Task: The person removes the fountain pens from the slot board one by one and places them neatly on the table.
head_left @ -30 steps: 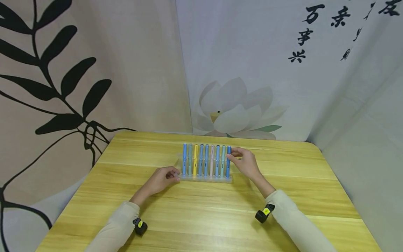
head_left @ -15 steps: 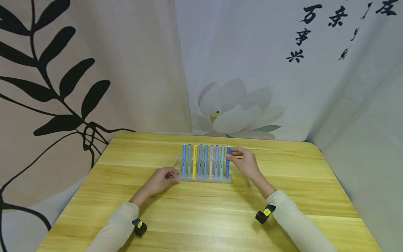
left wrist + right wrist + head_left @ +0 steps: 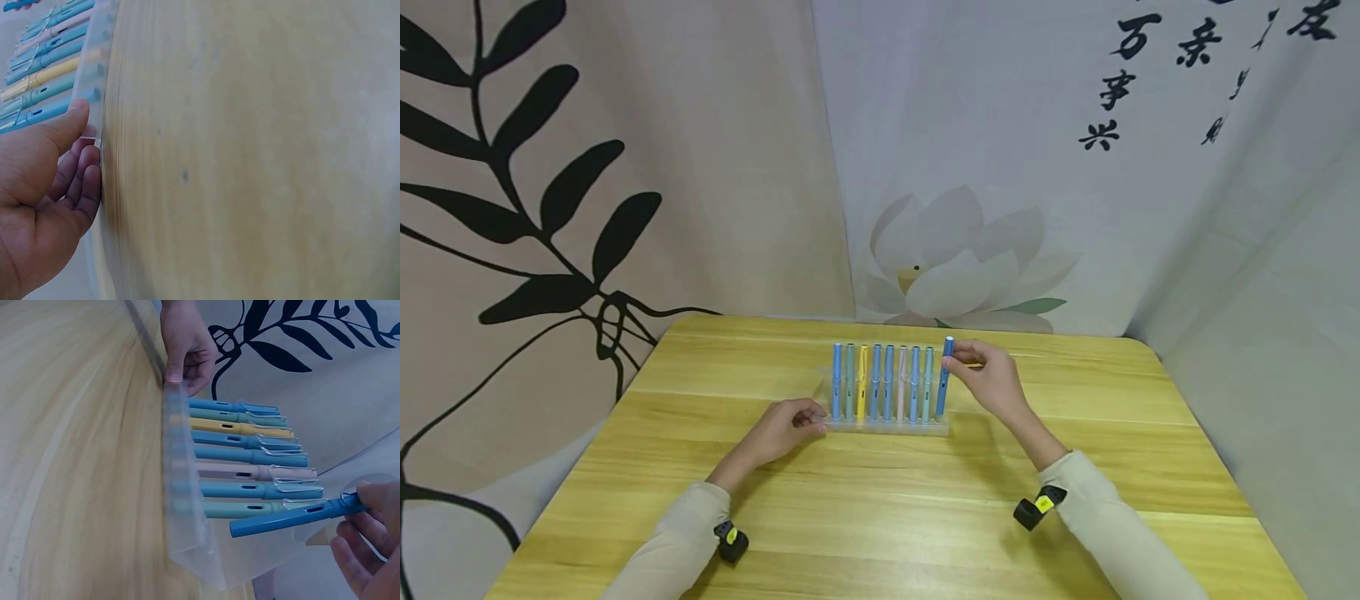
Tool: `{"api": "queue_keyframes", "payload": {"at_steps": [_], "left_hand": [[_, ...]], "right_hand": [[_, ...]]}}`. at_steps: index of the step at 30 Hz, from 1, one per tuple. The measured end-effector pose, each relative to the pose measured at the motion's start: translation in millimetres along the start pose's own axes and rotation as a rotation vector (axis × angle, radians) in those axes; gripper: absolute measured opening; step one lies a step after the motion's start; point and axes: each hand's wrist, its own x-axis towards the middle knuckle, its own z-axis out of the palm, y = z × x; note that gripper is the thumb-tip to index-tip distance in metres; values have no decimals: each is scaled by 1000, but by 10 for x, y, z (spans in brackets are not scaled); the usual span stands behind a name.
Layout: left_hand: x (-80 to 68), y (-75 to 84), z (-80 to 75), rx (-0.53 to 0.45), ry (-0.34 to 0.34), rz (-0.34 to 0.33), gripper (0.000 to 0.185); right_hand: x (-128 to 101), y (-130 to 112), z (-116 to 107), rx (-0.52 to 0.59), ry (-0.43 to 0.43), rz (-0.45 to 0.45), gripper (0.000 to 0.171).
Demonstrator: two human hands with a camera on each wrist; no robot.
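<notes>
A frosted clear pen stand (image 3: 887, 427) rests on the wooden table with a row of clipped pens leaning in it: several blue, a few pale green, one yellow pen (image 3: 862, 383) and one pale pink pen (image 3: 231, 470). My left hand (image 3: 782, 432) grips the stand's left end, thumb on its front lip in the left wrist view. At the other end, my right hand (image 3: 996, 387) pinches a darker blue pen (image 3: 281, 520) near its clip end. That pen tilts, and its lower end is out of the stand's front ledge in the right wrist view.
The wooden table (image 3: 880, 517) reaches back to a curtain (image 3: 985, 167) printed with a lotus and characters. Black leaf print covers the left curtain (image 3: 730, 150). A black wrist camera (image 3: 732, 543) sits at the left cuff, another camera (image 3: 1030, 512) at the right.
My right hand has risen slightly, and the blue pen at the right end has lifted and tipped away from upright. The left hand still holds the stand in place.
</notes>
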Motion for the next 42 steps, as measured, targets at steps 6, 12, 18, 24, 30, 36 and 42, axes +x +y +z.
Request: {"api": "queue_keyframes", "payload": {"at_steps": [6,12,18,24,30,36,42], "left_hand": [[-4,-11,4,-2,-7,27,16],[-8,-21,1,-3,-6,20,17],[-10,-32,-6,1,-10,20,18],[-14,-36,-17,-15,-16,36,18],[-4,-53,-7,-12,-17,36,17],[8,-53,11,-2,-14,37,16],[4,-44,7,-3,-16,54,16]], "right_hand": [[-39,-52,-88,-3,6,10,41],[-90,-67,-176,16,13,-1,41],[-139,-38,-265,10,26,-16,41],[-191,-2,-350,27,41,-1,42],[-245,49,-434,30,37,39,43],[-340,-66,-525,3,33,58,36],[-440,-230,-581,-26,30,82,35]]}}
